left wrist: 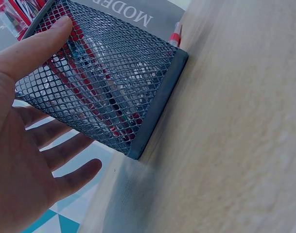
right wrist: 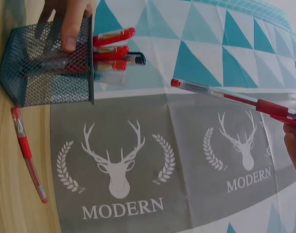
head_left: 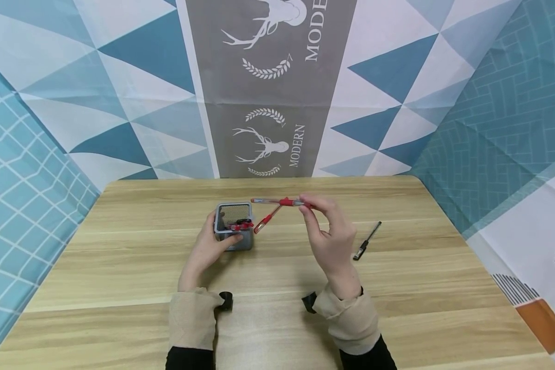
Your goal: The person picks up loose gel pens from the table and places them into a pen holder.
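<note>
A red pen [head_left: 285,202] was pinched in the right grip [head_left: 331,231], its long axis running left toward the mesh holder [right wrist: 50,87] held in the left grip [head_left: 207,249].

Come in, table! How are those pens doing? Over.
Left grip holding mesh cup. Right grip pinching red pen, clear of cup. Another red pen beside cup; path looks open.

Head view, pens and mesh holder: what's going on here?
A person's left hand grips the mesh holder, which has several red-capped pens and a black-capped one in it. The right hand pinches a red pen in the air, outside the holder. A second red pen lies on the table beside the holder; a black pen lies to the right.
</note>
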`<move>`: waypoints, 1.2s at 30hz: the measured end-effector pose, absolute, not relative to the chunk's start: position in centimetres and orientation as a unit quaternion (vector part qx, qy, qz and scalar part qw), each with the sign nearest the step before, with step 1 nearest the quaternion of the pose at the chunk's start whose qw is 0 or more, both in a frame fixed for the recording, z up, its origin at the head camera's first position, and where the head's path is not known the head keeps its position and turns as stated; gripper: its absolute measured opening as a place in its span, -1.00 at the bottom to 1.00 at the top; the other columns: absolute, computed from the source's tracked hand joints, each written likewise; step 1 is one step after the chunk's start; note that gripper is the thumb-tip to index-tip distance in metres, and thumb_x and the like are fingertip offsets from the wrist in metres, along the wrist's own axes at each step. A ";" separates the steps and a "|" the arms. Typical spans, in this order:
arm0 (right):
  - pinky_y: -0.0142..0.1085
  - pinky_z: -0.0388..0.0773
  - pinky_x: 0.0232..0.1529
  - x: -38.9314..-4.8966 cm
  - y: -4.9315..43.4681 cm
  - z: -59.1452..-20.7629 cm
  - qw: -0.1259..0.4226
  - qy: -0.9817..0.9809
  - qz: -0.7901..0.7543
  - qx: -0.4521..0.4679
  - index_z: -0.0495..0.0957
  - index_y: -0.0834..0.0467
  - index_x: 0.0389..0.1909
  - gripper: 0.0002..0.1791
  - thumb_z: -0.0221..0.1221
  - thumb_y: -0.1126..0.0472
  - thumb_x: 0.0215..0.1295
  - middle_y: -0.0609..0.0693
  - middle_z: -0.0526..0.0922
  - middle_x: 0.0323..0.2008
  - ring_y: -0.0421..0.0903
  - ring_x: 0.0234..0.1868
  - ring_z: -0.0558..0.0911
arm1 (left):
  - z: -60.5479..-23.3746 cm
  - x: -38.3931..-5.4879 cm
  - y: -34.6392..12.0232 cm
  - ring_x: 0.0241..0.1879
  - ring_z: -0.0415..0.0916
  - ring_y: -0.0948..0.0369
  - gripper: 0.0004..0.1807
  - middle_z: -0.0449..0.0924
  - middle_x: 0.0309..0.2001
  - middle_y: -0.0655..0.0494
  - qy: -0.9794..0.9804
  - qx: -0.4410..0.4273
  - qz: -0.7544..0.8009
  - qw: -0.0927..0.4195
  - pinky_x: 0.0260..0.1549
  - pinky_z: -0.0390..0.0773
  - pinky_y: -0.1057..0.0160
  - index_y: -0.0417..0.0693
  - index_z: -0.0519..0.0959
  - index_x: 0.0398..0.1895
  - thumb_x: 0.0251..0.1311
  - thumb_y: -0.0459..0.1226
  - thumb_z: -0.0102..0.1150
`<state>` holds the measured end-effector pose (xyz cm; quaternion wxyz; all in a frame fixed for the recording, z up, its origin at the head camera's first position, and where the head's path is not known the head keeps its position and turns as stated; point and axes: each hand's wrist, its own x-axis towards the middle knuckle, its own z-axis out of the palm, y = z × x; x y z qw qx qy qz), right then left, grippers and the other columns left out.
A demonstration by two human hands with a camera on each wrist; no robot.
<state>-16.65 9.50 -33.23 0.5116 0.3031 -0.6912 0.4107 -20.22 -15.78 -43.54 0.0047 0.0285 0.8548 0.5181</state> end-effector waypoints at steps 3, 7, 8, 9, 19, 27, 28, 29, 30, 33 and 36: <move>-0.36 0.58 -0.19 -16.5 9.2 -33.2 0.511 -0.692 0.405 0.311 0.55 0.32 -0.22 -0.78 0.17 0.25 0.19 0.11 0.65 -0.31 -0.06 -0.30 0.65 | -43.5 -20.2 -15.8 0.27 0.12 -0.08 0.07 0.21 0.26 -0.16 0.856 0.028 0.517 0.005 0.22 0.12 -0.14 0.04 -0.11 0.41 -0.10 0.04 0.34; -0.36 0.58 -0.22 -16.3 8.8 -33.1 0.511 -0.693 0.397 0.319 0.56 0.30 -0.23 -0.79 0.17 0.24 0.20 0.10 0.65 -0.30 -0.07 -0.30 0.66 | -43.4 -20.2 -15.8 0.27 0.12 -0.08 0.07 0.22 0.25 -0.16 0.855 0.029 0.518 0.004 0.22 0.12 -0.14 0.05 -0.11 0.41 -0.09 0.03 0.33; -0.36 0.58 -0.23 -16.2 8.8 -33.0 0.511 -0.692 0.396 0.321 0.56 0.30 -0.23 -0.80 0.17 0.25 0.19 0.10 0.66 -0.30 -0.07 -0.30 0.66 | -43.4 -20.2 -15.8 0.27 0.12 -0.08 0.07 0.22 0.25 -0.15 0.855 0.029 0.518 0.004 0.22 0.12 -0.14 0.05 -0.11 0.41 -0.09 0.03 0.33; -0.36 0.59 -0.23 -16.2 8.7 -33.0 0.512 -0.691 0.395 0.323 0.56 0.30 -0.24 -0.80 0.18 0.26 0.19 0.10 0.66 -0.30 -0.07 -0.30 0.66 | -43.3 -20.2 -15.8 0.27 0.12 -0.09 0.07 0.22 0.25 -0.15 0.855 0.029 0.518 0.004 0.21 0.12 -0.14 0.05 -0.11 0.41 -0.09 0.03 0.33; -0.36 0.59 -0.26 -16.0 8.2 -32.8 0.515 -0.679 0.401 0.337 0.59 0.30 -0.27 -0.83 0.22 0.30 0.13 0.11 0.68 -0.32 -0.06 -0.32 0.67 | -43.3 -20.3 -15.8 0.28 0.11 -0.07 0.07 0.20 0.27 -0.14 0.858 0.028 0.512 0.003 0.22 0.13 -0.13 0.04 -0.11 0.41 -0.09 0.05 0.33; -0.37 0.59 -0.29 -15.5 7.1 -32.7 0.515 -0.667 0.394 0.367 0.60 0.30 -0.30 -0.80 0.29 0.41 -0.02 0.11 0.68 -0.37 -0.06 -0.36 0.66 | -43.4 -20.2 -15.8 0.26 0.14 -0.07 0.06 0.23 0.25 -0.14 0.855 0.030 0.518 0.002 0.20 0.15 -0.13 0.04 -0.10 0.41 -0.08 0.01 0.34; -0.37 0.59 -0.29 -15.5 7.0 -32.8 0.514 -0.668 0.391 0.370 0.60 0.30 -0.30 -0.80 0.29 0.40 -0.02 0.10 0.68 -0.37 -0.07 -0.36 0.66 | -43.4 -20.2 -15.8 0.26 0.14 -0.07 0.05 0.23 0.25 -0.14 0.855 0.030 0.518 0.001 0.20 0.15 -0.13 0.03 -0.10 0.41 -0.08 0.01 0.34; -0.37 0.59 -0.29 -15.4 6.9 -32.8 0.512 -0.669 0.389 0.373 0.60 0.30 -0.30 -0.81 0.28 0.39 0.00 0.10 0.68 -0.37 -0.07 -0.36 0.66 | -43.4 -20.2 -15.8 0.26 0.14 -0.06 0.05 0.23 0.25 -0.13 0.855 0.030 0.519 0.001 0.21 0.15 -0.12 0.03 -0.10 0.41 -0.08 0.01 0.34; -0.37 0.59 -0.29 -15.4 6.8 -32.8 0.511 -0.671 0.386 0.375 0.60 0.29 -0.30 -0.82 0.28 0.37 0.02 0.09 0.68 -0.37 -0.08 -0.36 0.66 | -43.4 -20.2 -15.8 0.26 0.14 -0.06 0.05 0.24 0.25 -0.13 0.855 0.031 0.518 0.000 0.21 0.15 -0.12 0.03 -0.09 0.41 -0.08 0.01 0.34; -0.36 0.58 -0.30 -15.3 6.6 -33.0 0.504 -0.677 0.381 0.377 0.60 0.28 -0.29 -0.84 0.25 0.34 0.08 0.09 0.68 -0.37 -0.09 -0.36 0.66 | -43.3 -20.2 -15.8 0.26 0.15 -0.06 0.05 0.23 0.25 -0.13 0.854 0.032 0.520 -0.001 0.21 0.14 -0.11 0.03 -0.09 0.41 -0.08 0.01 0.34; -0.36 0.58 -0.30 -15.3 6.6 -33.1 0.497 -0.682 0.382 0.376 0.60 0.28 -0.28 -0.84 0.24 0.32 0.10 0.08 0.68 -0.36 -0.09 -0.35 0.66 | -43.3 -20.2 -15.7 0.26 0.15 -0.06 0.05 0.23 0.25 -0.13 0.853 0.031 0.520 0.001 0.21 0.14 -0.12 0.02 -0.09 0.41 -0.08 0.01 0.34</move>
